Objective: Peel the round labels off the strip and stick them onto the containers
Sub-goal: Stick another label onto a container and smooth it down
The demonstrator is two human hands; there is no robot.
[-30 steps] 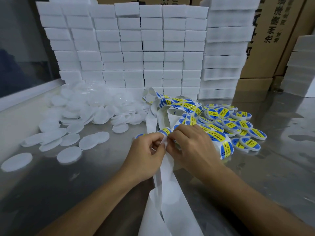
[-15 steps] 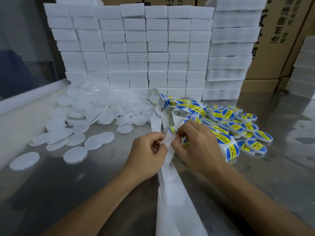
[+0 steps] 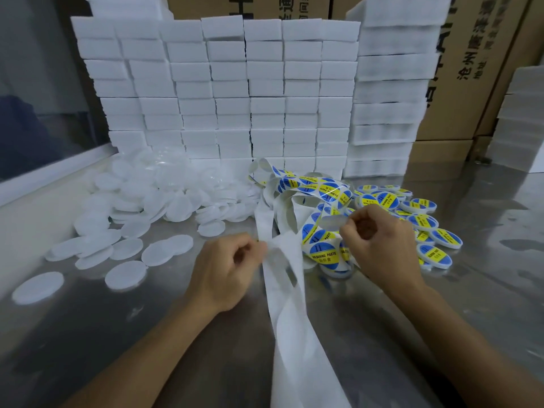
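Observation:
A white backing strip (image 3: 291,313) runs from the table's near edge up into a tangle carrying blue-and-yellow round labels (image 3: 319,187). My left hand (image 3: 226,266) pinches the bare strip at its left edge. My right hand (image 3: 379,240), up and to the right of it, pinches one peeled round label (image 3: 331,223) by its edge; I see its pale back side. Plain white round containers (image 3: 126,273) lie scattered at the left. Containers bearing labels (image 3: 424,222) are heaped at the right, behind my right hand.
A wall of white foam blocks (image 3: 229,92) stands behind the piles, with taller stacks (image 3: 388,92) to its right. Cardboard boxes (image 3: 471,69) rise at the back right. The metal table (image 3: 485,290) shows bare at the right and near left.
My hands have drawn apart: the right one lifted up and to the right with a label peeled from the strip, while the left one kept hold of the backing.

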